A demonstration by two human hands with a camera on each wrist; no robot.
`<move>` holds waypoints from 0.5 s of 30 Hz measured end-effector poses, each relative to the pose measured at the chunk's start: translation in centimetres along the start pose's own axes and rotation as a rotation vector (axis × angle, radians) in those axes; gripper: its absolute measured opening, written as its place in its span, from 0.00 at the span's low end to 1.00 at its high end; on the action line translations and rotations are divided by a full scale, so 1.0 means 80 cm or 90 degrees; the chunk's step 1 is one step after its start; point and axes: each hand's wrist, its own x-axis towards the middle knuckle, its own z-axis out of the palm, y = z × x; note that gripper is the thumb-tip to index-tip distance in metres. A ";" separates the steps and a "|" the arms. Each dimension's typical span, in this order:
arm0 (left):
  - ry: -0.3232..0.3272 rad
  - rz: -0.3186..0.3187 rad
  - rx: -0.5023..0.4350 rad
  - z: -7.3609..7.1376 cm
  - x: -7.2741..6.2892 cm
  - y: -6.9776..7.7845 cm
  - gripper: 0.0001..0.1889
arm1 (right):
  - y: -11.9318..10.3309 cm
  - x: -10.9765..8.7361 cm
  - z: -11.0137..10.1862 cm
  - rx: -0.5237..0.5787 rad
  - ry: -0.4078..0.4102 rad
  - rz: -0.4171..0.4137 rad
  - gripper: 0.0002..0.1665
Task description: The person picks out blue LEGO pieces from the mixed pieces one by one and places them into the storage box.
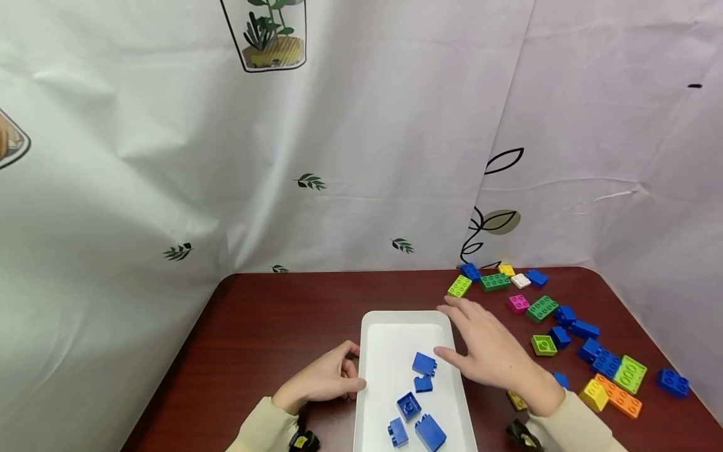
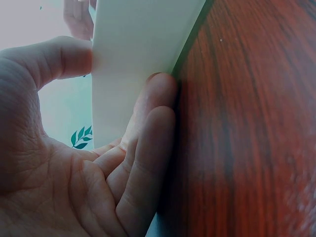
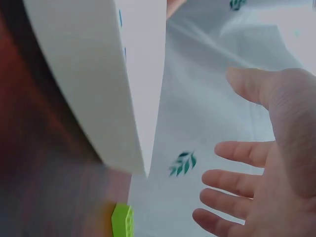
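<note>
A white rectangular tray [image 1: 373, 389] lies on the table with several blue toy bricks [image 1: 430, 432] in it. At its left side my left hand [image 1: 327, 375] holds the edge, thumb on the rim and fingers against the outer wall. The left wrist view shows that thumb [image 2: 74, 58] and the fingertips [image 2: 160, 91] on the tray's side [image 2: 133, 49]. Over the tray's right rim hovers my right hand [image 1: 488, 345], its fingers spread and nothing in its grasp. In the right wrist view a gap separates the right hand [image 3: 266, 163] from the tray wall [image 3: 94, 89].
Loose bricks cover the right part of the dark red-brown table [image 1: 282, 314], among them a green brick [image 1: 542, 309], an orange brick [image 1: 618, 397], a yellow brick [image 1: 594, 395] and a pink brick [image 1: 518, 304]. A white patterned curtain [image 1: 367, 157] hangs behind the table.
</note>
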 end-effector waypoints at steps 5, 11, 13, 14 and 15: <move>0.002 0.002 0.005 0.000 0.000 0.001 0.28 | 0.028 0.015 0.000 -0.015 0.003 0.028 0.43; 0.003 0.002 0.005 0.000 -0.001 0.001 0.28 | 0.065 0.033 0.006 -0.026 -0.010 0.069 0.43; 0.004 0.001 0.006 0.000 -0.001 0.001 0.28 | 0.078 0.037 0.008 -0.026 -0.015 0.086 0.43; 0.004 0.001 0.006 0.000 -0.001 0.001 0.28 | 0.085 0.039 0.010 -0.025 -0.018 0.091 0.43; 0.004 0.000 0.006 0.001 -0.001 0.001 0.28 | 0.091 0.041 0.011 -0.024 -0.021 0.096 0.43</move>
